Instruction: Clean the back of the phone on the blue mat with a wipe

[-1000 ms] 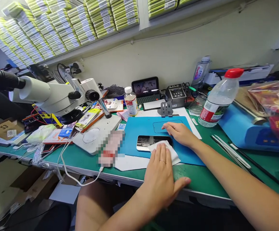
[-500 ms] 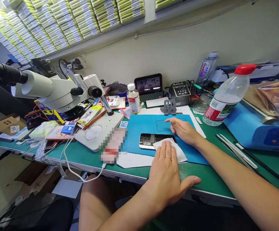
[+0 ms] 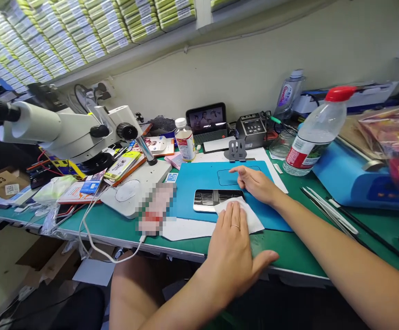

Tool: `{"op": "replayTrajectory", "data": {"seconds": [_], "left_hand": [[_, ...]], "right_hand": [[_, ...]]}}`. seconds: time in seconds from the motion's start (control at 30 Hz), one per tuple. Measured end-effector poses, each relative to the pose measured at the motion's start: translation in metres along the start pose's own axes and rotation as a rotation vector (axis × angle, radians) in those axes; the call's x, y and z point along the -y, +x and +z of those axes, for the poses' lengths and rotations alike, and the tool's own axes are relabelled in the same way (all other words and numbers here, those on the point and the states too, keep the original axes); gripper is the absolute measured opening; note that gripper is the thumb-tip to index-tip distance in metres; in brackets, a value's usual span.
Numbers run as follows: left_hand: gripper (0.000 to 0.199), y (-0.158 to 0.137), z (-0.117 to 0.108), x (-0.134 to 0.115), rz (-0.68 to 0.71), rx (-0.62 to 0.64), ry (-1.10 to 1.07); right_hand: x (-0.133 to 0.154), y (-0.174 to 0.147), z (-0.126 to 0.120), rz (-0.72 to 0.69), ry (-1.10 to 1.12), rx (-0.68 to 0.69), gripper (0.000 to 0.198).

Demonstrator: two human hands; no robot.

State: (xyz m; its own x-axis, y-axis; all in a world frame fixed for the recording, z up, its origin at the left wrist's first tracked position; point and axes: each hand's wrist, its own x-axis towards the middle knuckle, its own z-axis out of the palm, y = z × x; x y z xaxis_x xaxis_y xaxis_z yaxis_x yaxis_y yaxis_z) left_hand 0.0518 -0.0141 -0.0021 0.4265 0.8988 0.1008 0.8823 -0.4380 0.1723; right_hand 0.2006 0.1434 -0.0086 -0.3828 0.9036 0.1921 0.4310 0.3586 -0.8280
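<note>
The phone (image 3: 202, 201) lies on the blue mat (image 3: 191, 178), dark glossy face up, its near right part hidden beneath a white cloth (image 3: 252, 219). The left hand (image 3: 229, 245) lies flat on that cloth, fingers straight and together, thumb spread wide, gripping nothing. The right hand (image 3: 255, 183), just beyond the phone, is loosely curled with its index finger reaching out; it appears to hold nothing, and I can't tell whether it touches the mat.

Neither of the 2 hands seems to brace the phone, so I'd say a sideways push through the cloth could make it skid. Any grit trapped underneath could scratch the face.

Farther out on the green bench (image 3: 296, 252), a microscope (image 3: 77, 133) stands at the left and a red-capped bottle (image 3: 307, 142) at the right, which a careless forearm might topple.
</note>
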Motion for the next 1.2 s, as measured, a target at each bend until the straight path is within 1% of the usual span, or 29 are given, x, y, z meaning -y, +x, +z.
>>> {"op": "replayTrajectory", "data": {"seconds": [0.07, 0.2, 0.27, 0.33, 0.4, 0.47, 0.53, 0.6, 0.73, 0.8, 0.87, 1.0, 1.07, 1.13, 1.2], "left_hand": [[0.095, 0.004, -0.001, 0.002, 0.008, 0.007, 0.004], [0.092, 0.039, 0.0, 0.003, -0.002, -0.008, 0.04], [0.089, 0.05, 0.001, 0.002, -0.018, -0.024, 0.056], [0.087, 0.045, 0.003, 0.002, -0.025, -0.039, 0.065], [0.087, 0.027, 0.005, 0.003, -0.018, -0.045, 0.062], [0.087, 0.005, 0.005, 0.007, 0.002, -0.034, 0.045], [0.085, -0.008, 0.004, 0.014, 0.024, -0.015, 0.032], [0.084, -0.006, 0.002, 0.02, 0.024, -0.008, 0.036], [0.083, 0.024, -0.001, 0.022, -0.037, -0.031, 0.05], [0.082, 0.033, -0.001, 0.018, -0.062, -0.043, 0.055], [0.083, 0.027, 0.0, 0.013, -0.073, -0.053, 0.071], [0.084, -0.01, 0.004, 0.008, -0.034, -0.063, 0.094], [0.085, -0.019, 0.004, 0.01, -0.021, -0.066, 0.097], [0.086, -0.011, 0.004, 0.014, -0.033, -0.066, 0.1], [0.088, 0.01, 0.004, 0.019, -0.063, -0.063, 0.109]], "right_hand": [[-0.001, 0.0, 0.0, -0.004, -0.004, 0.006, 0.069], [0.0, 0.0, -0.002, -0.006, -0.007, 0.007, 0.07], [0.001, 0.0, -0.002, -0.013, -0.015, -0.001, 0.072], [0.001, 0.001, -0.002, -0.021, -0.038, -0.006, 0.073], [0.002, 0.001, -0.002, -0.03, -0.09, -0.003, 0.07], [0.002, 0.001, -0.001, -0.038, -0.161, 0.007, 0.063], [0.002, 0.002, -0.001, -0.034, -0.22, 0.024, 0.054], [0.003, 0.002, -0.001, -0.025, -0.247, 0.039, 0.048], [0.006, 0.001, -0.002, -0.014, -0.252, 0.043, 0.046], [0.007, 0.001, -0.002, -0.013, -0.246, 0.043, 0.045], [0.007, 0.001, -0.002, -0.017, -0.242, 0.046, 0.044], [0.006, 0.001, -0.002, -0.034, -0.245, 0.055, 0.043], [0.005, 0.001, -0.002, -0.043, -0.244, 0.061, 0.042], [0.005, 0.002, -0.002, -0.053, -0.245, 0.066, 0.042], [0.006, 0.002, -0.002, -0.055, -0.246, 0.067, 0.043]]}}
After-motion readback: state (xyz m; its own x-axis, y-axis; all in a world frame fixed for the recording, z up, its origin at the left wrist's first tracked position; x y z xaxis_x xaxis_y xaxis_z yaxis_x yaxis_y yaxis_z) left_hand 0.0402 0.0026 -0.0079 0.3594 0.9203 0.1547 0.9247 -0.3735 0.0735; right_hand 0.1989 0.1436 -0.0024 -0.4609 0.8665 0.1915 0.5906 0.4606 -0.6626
